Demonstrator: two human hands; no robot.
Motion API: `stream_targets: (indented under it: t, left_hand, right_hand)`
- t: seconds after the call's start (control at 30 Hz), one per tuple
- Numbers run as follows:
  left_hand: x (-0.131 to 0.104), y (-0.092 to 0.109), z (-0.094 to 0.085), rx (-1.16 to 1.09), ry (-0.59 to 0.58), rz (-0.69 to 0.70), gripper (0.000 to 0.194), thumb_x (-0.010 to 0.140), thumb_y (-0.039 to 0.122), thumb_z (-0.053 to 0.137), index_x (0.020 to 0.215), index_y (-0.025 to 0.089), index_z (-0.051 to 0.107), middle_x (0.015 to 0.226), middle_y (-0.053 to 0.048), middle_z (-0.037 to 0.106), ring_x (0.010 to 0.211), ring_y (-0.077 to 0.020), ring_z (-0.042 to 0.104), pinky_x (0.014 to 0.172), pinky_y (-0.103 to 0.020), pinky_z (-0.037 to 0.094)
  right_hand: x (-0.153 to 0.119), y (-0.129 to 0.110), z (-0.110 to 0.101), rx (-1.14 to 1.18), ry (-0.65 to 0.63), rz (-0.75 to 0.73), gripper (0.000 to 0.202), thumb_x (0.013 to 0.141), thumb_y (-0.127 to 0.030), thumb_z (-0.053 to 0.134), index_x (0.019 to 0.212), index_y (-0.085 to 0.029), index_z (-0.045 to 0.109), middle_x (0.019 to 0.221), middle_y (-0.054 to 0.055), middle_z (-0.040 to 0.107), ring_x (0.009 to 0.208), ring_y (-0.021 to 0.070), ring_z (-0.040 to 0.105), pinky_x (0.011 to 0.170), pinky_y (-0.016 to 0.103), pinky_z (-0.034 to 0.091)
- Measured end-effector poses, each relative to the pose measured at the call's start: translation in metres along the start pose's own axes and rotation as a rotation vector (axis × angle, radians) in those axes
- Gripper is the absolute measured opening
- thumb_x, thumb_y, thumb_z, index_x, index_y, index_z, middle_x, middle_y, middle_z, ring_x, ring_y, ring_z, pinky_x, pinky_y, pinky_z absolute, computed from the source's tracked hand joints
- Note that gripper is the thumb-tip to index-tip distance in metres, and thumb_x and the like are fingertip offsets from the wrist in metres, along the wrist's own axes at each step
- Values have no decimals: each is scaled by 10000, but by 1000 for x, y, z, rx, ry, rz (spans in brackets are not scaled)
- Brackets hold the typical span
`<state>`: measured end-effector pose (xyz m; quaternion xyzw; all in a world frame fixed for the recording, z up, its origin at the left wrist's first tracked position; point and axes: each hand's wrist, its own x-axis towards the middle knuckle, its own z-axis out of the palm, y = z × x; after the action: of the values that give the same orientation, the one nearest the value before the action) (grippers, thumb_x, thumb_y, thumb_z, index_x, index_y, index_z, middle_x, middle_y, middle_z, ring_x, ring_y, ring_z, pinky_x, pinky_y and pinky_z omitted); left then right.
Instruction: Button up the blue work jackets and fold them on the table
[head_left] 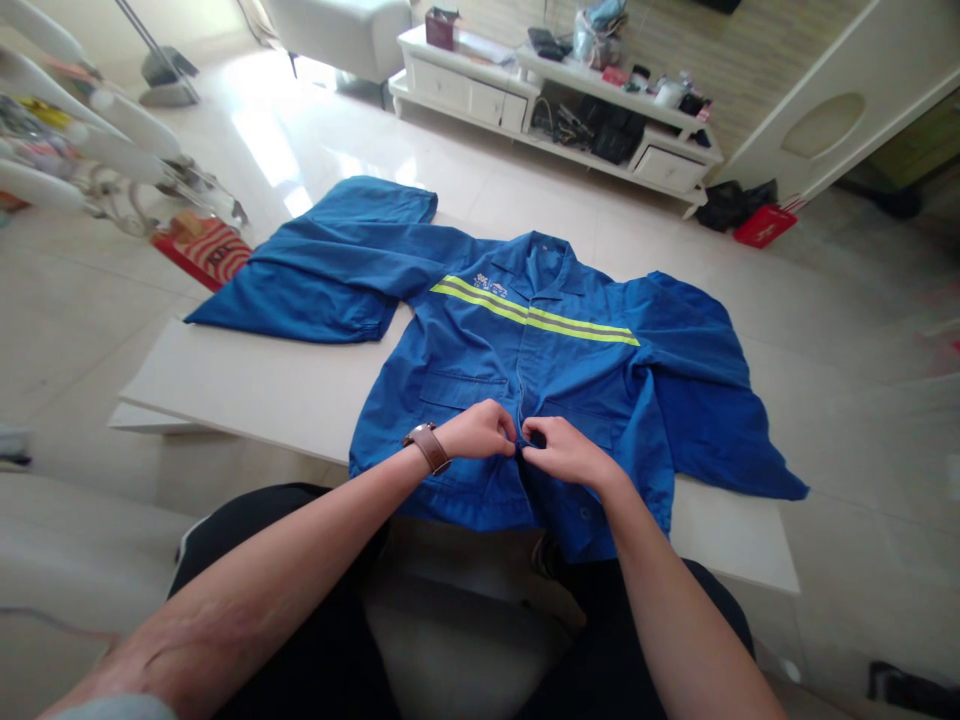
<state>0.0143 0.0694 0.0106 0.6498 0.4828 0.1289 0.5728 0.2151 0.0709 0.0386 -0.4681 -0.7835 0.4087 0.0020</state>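
Observation:
A blue work jacket point(480, 350) lies front side up on a low white table point(240, 385), collar pointing away from me and sleeves spread to both sides. A yellow and grey reflective stripe crosses its chest. Low on the front opening, my left hand point(484, 430), with a brown watch on its wrist, pinches the fabric edge. Close beside it, my right hand point(566, 450) pinches the other side of the opening. The fingertips nearly meet there, and any button between them is hidden. Below my hands the front edges hang slightly apart over the table's near edge.
A long white TV cabinet point(465, 90) with assorted items stands across the tiled floor. Left of the table are a red bag point(202, 250) and a rack with white rods point(112, 120). A red box point(765, 226) and black bags sit at the right back.

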Motion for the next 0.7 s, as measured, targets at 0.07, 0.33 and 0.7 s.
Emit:
stream_targets:
  t: [0.07, 0.33, 0.7]
  left_hand:
    - [-1, 0, -1, 12, 3, -4, 245, 689, 233, 693, 892, 124, 778, 711, -17, 721, 638, -149, 620, 532, -230, 400]
    - [-3, 11, -2, 79, 28, -22, 247, 690, 217, 696, 903, 131, 787, 695, -15, 715, 626, -151, 610, 546, -235, 406]
    - [5, 5, 3, 161, -6, 11, 215, 709, 196, 676, 886, 134, 782, 692, -4, 699, 651, -146, 612, 584, -238, 418]
  right_hand:
    - [0, 1, -3, 63, -23, -22, 117, 829, -290, 620, 779, -185, 625, 740, -15, 617, 701, 142, 524, 632, 250, 329]
    - [-2, 9, -10, 120, -86, -58, 63, 823, -220, 620, 808, -169, 654, 696, -32, 579, 656, 123, 495, 618, 248, 339]
    - [5, 13, 1, -169, 122, 85, 167, 779, -225, 726, 939, -255, 761, 845, -9, 707, 772, 162, 609, 649, 262, 359]
